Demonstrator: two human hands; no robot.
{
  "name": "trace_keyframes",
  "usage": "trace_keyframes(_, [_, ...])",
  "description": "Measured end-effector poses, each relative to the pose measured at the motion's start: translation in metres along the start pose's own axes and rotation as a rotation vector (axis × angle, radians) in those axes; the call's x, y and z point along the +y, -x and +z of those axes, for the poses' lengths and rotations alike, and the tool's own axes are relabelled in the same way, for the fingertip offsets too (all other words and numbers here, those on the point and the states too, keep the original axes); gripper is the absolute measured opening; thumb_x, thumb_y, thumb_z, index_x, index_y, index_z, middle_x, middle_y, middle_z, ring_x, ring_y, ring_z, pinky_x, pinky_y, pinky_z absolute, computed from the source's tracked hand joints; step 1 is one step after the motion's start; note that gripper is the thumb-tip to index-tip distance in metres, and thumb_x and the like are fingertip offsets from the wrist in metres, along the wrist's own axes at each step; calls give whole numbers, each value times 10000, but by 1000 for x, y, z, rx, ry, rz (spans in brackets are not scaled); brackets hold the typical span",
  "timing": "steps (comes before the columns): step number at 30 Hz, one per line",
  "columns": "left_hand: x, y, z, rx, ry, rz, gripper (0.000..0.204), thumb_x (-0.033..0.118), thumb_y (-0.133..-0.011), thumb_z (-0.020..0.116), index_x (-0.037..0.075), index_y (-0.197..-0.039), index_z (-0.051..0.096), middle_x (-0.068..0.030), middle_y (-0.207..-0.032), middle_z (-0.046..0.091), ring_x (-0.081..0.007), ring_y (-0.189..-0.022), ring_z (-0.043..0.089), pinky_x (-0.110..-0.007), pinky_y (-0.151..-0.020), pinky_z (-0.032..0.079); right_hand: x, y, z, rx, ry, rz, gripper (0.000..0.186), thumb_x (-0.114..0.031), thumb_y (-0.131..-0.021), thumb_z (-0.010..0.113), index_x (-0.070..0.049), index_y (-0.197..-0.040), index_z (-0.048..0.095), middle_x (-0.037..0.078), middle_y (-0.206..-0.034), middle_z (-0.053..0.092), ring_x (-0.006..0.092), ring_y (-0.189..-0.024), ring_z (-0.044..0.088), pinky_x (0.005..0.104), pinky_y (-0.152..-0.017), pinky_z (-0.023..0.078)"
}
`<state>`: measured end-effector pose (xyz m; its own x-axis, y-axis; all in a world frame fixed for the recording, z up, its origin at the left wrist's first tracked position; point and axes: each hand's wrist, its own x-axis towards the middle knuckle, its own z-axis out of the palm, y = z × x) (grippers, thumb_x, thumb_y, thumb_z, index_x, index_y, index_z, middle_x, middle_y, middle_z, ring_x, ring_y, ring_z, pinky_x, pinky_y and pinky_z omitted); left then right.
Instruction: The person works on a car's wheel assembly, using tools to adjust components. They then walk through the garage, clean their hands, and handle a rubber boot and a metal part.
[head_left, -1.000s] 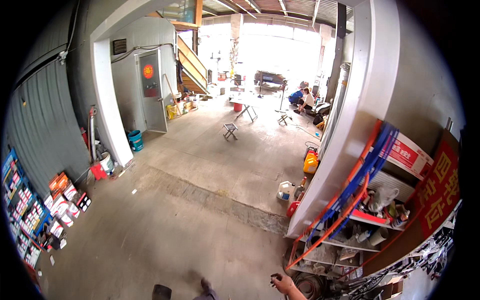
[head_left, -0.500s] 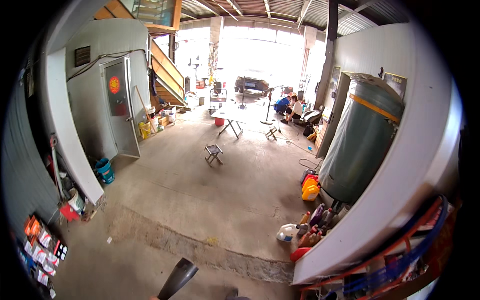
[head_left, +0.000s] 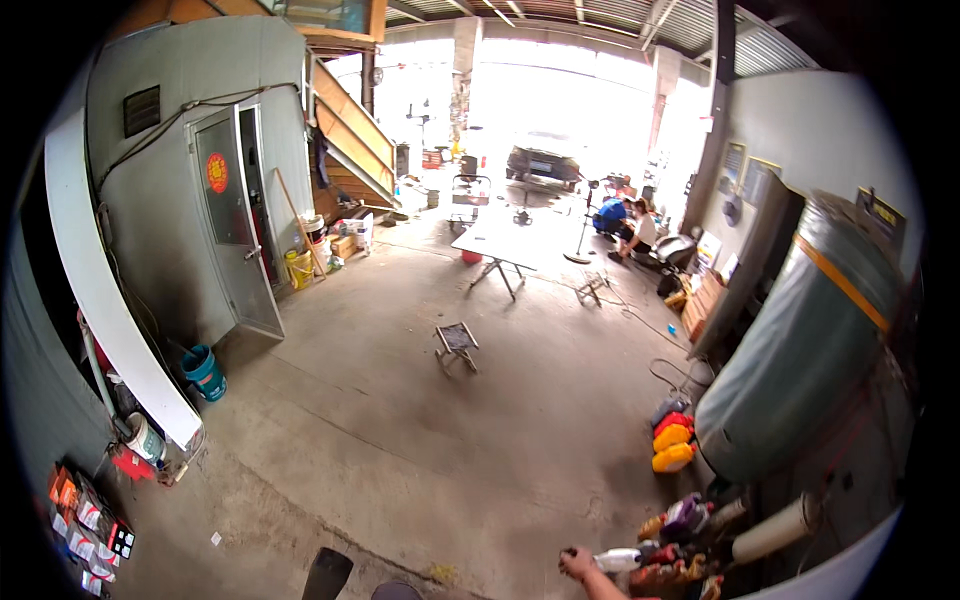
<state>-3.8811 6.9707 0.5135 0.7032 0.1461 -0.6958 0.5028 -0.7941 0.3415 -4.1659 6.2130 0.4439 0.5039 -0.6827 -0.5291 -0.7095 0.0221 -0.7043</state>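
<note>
My right hand (head_left: 576, 563) has come in at the lower edge, right of the middle, its fingers curled in. What they hold, if anything, is too small to make out. In the picture, a white bottle (head_left: 618, 560) lies just beside the hand; whether they touch is unclear. At the bottom, left of the middle, a black tapered tube-like piece (head_left: 328, 574) sticks up with its wide end away from me. Its lower end is cut off by the edge, and my left hand does not show. A dark rounded shape (head_left: 397, 592) sits beside it.
Several bottles (head_left: 685, 515) and yellow and red jugs (head_left: 673, 456) stand at right, below a large green tank (head_left: 800, 350). A folding stool (head_left: 457, 338) and a folding table (head_left: 490, 245) stand ahead. Two people (head_left: 628, 222) crouch far right. A teal bucket (head_left: 205, 372) is at left.
The view has shifted forward and turned a little left. My right hand has entered beside the bottles. The black piece sits lower and farther left, and the bit of skin beneath it no longer shows.
</note>
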Motion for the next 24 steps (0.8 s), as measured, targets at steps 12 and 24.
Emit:
trace_keyframes(12, [448,-330,-57,146,-55,-88,522,313,-658,936,-37,-1016,787,-182,-980,797,-300,-929,772,-403,-857,590,-330,-317,61,-134,311,290,398,-382,-888,737,-27,-1066,770,100,-961,776,195,-853,741,368,-721,577])
trace_keyframes(24, [983,-669,-179,-27,39,86,440,239,-672,919,-31,-987,774,-147,-860,780,-255,-767,743,-386,-754,590,-549,-591,178,-359,30,687,229,-240,-1033,627,-32,-1020,722,231,-855,737,316,-641,714,487,-507,571])
